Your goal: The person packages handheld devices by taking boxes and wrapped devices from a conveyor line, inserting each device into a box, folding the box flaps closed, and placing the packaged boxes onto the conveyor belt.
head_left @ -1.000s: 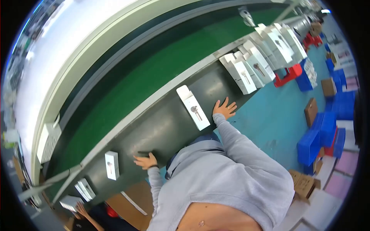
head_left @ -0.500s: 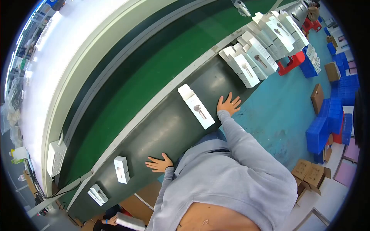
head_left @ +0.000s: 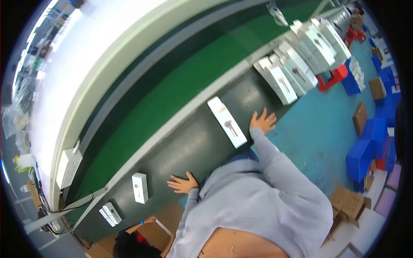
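Note:
My left hand (head_left: pixel 183 183) rests on the dark bench top (head_left: pixel 189 146) near its front edge, fingers spread, holding nothing. My right hand (head_left: pixel 263 121) lies further right at the same edge, also with fingers apart and nothing in it. Between the two, nearer the right hand, a long white carton (head_left: pixel 228 123) printed with a dark handheld device lies on the bench, touched by neither hand. Left of my left hand is a smaller white box (head_left: pixel 140 188), and beyond it a pair of small boxes (head_left: pixel 110 214).
Several white cartons (head_left: pixel 282 81) stand grouped at the bench's right end. Behind runs a green belt (head_left: pixel 172 94). A red stool (head_left: pixel 333 78) and blue bins (head_left: pixel 359 159) are on the floor. At lower left, a co-worker (head_left: pixel 133 245) reaches by a cardboard box (head_left: pixel 167 217).
The whole view has shifted, so the bench and cartons appear slightly further right. My hands keep their place on the bench. The co-worker has leaned further into view, holding a white flat thing.

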Demonstrator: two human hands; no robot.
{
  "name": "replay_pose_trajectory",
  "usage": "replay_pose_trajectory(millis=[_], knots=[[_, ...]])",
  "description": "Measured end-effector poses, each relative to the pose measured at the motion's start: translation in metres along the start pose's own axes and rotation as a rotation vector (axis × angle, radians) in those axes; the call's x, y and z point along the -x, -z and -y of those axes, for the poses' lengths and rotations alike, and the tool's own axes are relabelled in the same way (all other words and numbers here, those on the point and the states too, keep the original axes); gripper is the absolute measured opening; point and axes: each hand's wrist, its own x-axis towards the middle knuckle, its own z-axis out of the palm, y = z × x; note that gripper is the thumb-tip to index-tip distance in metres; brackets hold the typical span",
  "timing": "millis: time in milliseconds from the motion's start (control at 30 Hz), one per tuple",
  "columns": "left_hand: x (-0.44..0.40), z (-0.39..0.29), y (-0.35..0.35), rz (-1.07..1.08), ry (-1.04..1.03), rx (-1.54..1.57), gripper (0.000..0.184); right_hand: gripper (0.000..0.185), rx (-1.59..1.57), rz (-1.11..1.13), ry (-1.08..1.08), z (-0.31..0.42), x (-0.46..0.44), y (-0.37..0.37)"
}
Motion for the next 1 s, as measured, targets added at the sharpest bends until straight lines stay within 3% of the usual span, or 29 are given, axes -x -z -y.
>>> replay_pose_trajectory(millis=[600, 767, 867, 933, 1000], knots=[[-0.001, 0.003, 0.005, 0.035, 0.011, 0.12, 0.092, 0.061, 0.006, 0.033, -0.03, -0.003, -0.001, -0.005], [0.001, 0.002, 0.007, 0.026, 0.005, 0.098, 0.091, 0.065, 0.007, 0.19, -0.084, 0.011, -0.007, 0.031], [0.003, 0.0, 0.006, -0.012, -0.02, 0.12, 0.091, 0.077, -0.348, 0.088, 0.457, 0.003, -0.013, 0.01], [0.001, 0.006, -0.002, -0.022, -0.029, 0.128, 0.091, 0.087, -0.444, 0.338, 0.648, 0.027, 0.03, 0.065], [-0.002, 0.006, 0.0, 0.015, -0.004, 0.154, 0.093, 0.095, -0.341, 0.412, 0.794, 0.037, 0.054, 0.095]])
